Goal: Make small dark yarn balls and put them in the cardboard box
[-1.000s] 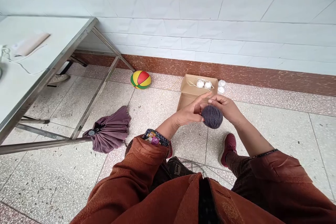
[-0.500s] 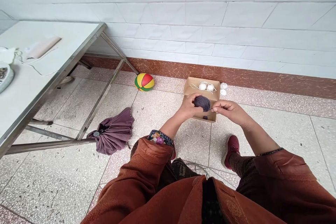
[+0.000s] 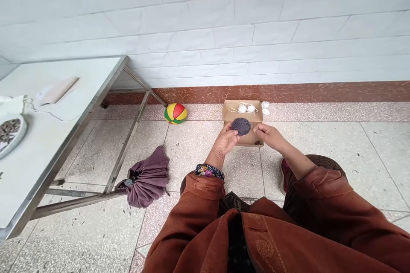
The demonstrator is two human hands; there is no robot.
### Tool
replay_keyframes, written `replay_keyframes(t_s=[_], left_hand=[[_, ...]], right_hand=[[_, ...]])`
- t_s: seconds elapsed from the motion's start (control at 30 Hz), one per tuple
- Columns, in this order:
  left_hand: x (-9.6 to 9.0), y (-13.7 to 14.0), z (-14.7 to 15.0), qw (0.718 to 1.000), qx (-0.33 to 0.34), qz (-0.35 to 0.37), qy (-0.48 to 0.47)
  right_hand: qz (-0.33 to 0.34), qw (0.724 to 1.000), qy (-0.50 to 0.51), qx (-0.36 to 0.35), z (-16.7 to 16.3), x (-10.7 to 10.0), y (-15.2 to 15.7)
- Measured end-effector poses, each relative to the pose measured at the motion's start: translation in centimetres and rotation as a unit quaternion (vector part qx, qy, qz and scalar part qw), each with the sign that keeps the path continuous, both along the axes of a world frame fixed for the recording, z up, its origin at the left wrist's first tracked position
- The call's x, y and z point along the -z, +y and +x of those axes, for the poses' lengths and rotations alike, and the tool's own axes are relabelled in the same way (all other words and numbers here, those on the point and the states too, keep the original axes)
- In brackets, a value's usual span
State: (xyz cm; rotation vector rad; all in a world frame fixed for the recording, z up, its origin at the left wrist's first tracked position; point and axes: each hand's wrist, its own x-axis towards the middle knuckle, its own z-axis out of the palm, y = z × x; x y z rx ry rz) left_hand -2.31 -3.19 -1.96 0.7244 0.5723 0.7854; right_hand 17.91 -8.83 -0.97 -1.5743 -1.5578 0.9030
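A round ball of dark grey-purple yarn, tightly wound and matte, sits in the fingers of the left hand, which curls closed around its lower left side; the ball is held over an open cardboard box on the floor. The right hand is just beside the ball, fingertips pinched together, though whether they hold a strand is too small to tell. Inside the shallow, square tan box lie two small white yarn balls at its far edge and a small dark object near its front; more white balls rest on the speckled stone floor just outside; a striped ball and a folded purple umbrella lie to the left.
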Motion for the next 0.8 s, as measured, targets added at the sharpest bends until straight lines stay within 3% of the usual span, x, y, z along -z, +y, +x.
replay_keyframes(t_s=[0.1, 0.2, 0.3, 0.4, 0.5, 0.63, 0.7, 0.8], left_hand=[[0.8, -0.4, -1.4, 0.995, -0.07, -0.004, 0.068], [1.6, -1.2, -1.9, 0.983, -0.094, 0.022, 0.153], [2.1, -2.2, -1.2, 0.977, -0.047, 0.08, 0.193], [2.1, -3.2, 0.1, 0.982, 0.044, 0.111, 0.144], [1.6, -3.6, 1.2, 0.987, 0.087, 0.119, 0.062], [1.4, -3.0, 1.9, 0.993, 0.084, 0.086, -0.004], [1.9, -2.5, 2.0, 0.997, 0.059, 0.052, -0.01], [3.0, -2.0, 2.0, 1.0, -0.027, 0.0, 0.001]], right_hand=[[0.026, 0.998, -0.009, -0.053, -2.0, -0.4, -1.6], [0.052, 0.993, -0.017, -0.101, -3.2, -1.5, -2.0], [0.068, 0.989, -0.011, -0.13, -2.9, -2.3, -1.2], [0.085, 0.987, -0.006, -0.133, -1.3, -2.2, 0.3], [0.072, 0.992, -0.005, -0.102, 0.8, -0.5, 1.5], [0.01, 1.0, -0.007, -0.014, 2.6, 3.1, 1.7], [-0.019, 1.0, -0.004, 0.014, 2.8, 4.6, 1.2], [-0.014, 1.0, 0.023, -0.012, 2.7, 5.8, -0.3]])
